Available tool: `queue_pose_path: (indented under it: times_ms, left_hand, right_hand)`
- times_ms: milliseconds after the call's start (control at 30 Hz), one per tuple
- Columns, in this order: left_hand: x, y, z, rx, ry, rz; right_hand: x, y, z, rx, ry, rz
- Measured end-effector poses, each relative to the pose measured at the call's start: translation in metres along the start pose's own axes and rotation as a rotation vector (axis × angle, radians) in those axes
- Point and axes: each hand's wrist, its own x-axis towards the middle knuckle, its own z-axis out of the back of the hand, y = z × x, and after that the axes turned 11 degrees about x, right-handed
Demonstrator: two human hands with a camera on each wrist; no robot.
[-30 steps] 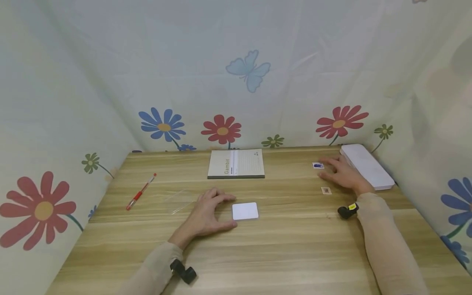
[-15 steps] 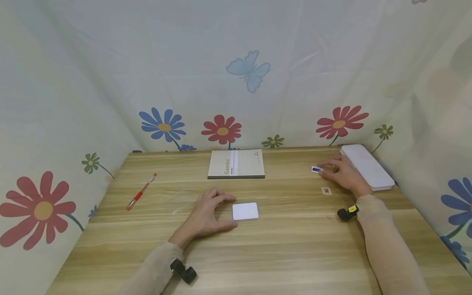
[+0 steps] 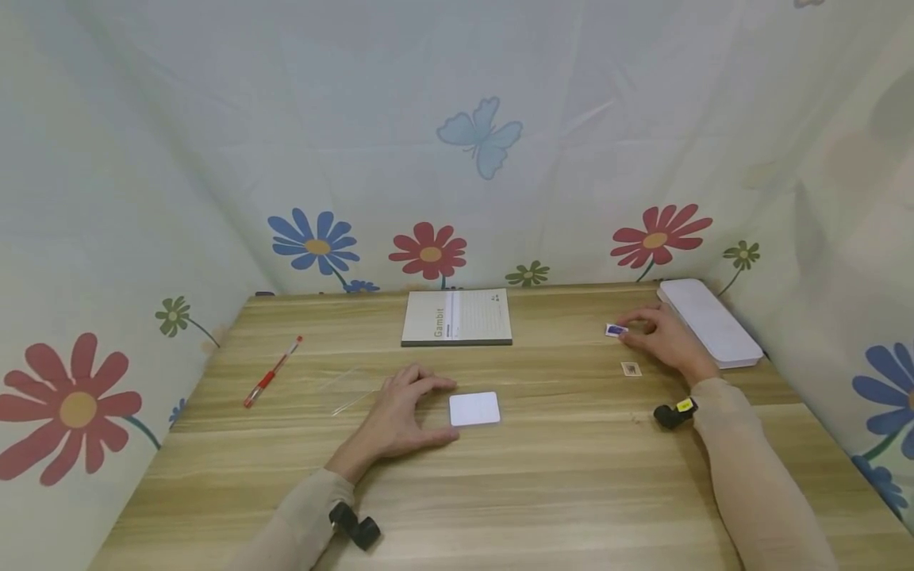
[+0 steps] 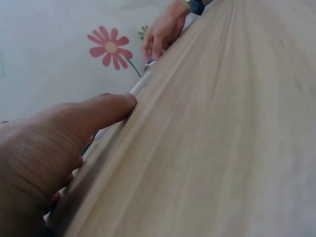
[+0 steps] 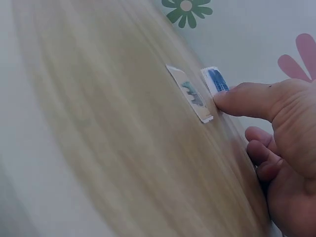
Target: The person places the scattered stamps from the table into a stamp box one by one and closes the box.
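Observation:
In the head view, my right hand (image 3: 667,341) pinches a small blue stamp (image 3: 615,330) between thumb and fingertips at the right back of the table. The right wrist view shows the thumb pressed on the lower end of this blue stamp (image 5: 216,80), which is tilted up. A second stamp (image 3: 631,369), pale with a dark picture, lies flat just in front of that hand. My left hand (image 3: 403,412) rests on the table with thumb and index finger spread around the left side of a white card (image 3: 475,408) with rounded corners.
A notebook (image 3: 457,317) lies at the back middle and a white case (image 3: 710,323) at the back right, behind my right hand. On the left are a red pen (image 3: 274,371) and a thin clear piece (image 3: 352,403) beside my left hand. Patterned cloth surrounds the table.
The blue stamp has shifted slightly toward me and tilted as my right thumb and fingers closed on it. The left hand and the white card have stayed in place.

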Motion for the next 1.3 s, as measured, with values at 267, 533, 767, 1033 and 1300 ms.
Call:
queue_pose_path:
  times_ms: [267,533,767,1033,1300]
  left_hand:
    - [0.000,0.000,0.001,0.000,0.009,0.001]
    - [-0.001,-0.003,0.004,-0.001,0.009,0.000]
    - [-0.001,-0.005,0.005,0.010,0.009,0.003]
    - [0.001,-0.005,0.004,0.025,-0.004,-0.003]
    - [0.000,-0.006,0.003,0.033,-0.004,0.011]
  right_hand:
    - [0.000,0.004,0.000,0.068,-0.010,-0.028]
    - [-0.001,0.003,0.000,0.097,-0.049,-0.037]
    - [0.000,0.008,0.000,0.216,-0.062,-0.108]
    - [0.003,0.031,0.001,0.295,-0.025,-0.120]
    - [0.007,0.050,-0.009,0.389,-0.018,-0.008]
